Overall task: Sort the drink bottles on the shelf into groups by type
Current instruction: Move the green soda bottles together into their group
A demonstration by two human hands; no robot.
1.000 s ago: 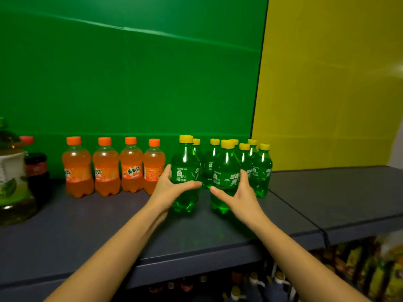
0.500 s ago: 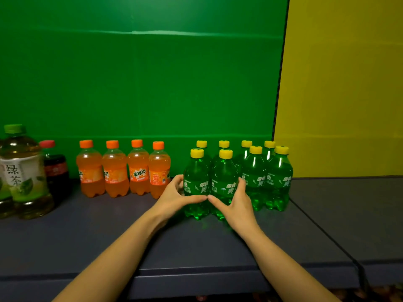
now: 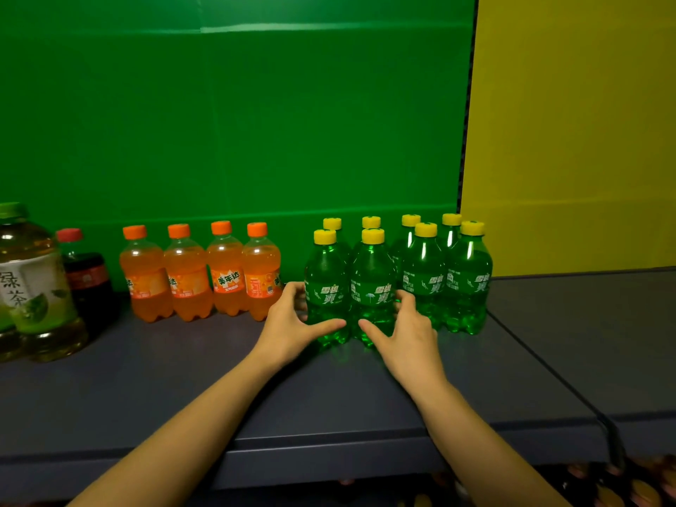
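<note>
Several green soda bottles with yellow caps stand in a tight cluster on the dark grey shelf (image 3: pixel 183 389). My left hand (image 3: pixel 289 323) grips the front-left green bottle (image 3: pixel 325 290), thumb across its front near the base. My right hand (image 3: pixel 406 331) grips the green bottle beside it (image 3: pixel 373 290) the same way from the right. Both bottles stand upright on the shelf, touching the cluster behind them. To the left, several orange soda bottles (image 3: pixel 226 276) with orange caps stand in a row.
At the far left stand a large green tea bottle (image 3: pixel 33 283) and a dark cola bottle (image 3: pixel 87 279) with a red cap. Green and yellow panels form the back wall. A second shelf section (image 3: pixel 585 323) lies to the right. More goods show below the shelf edge.
Both hands have slid the two front green bottles back against the cluster. The view has shifted left, bringing the green tea bottle fully in.
</note>
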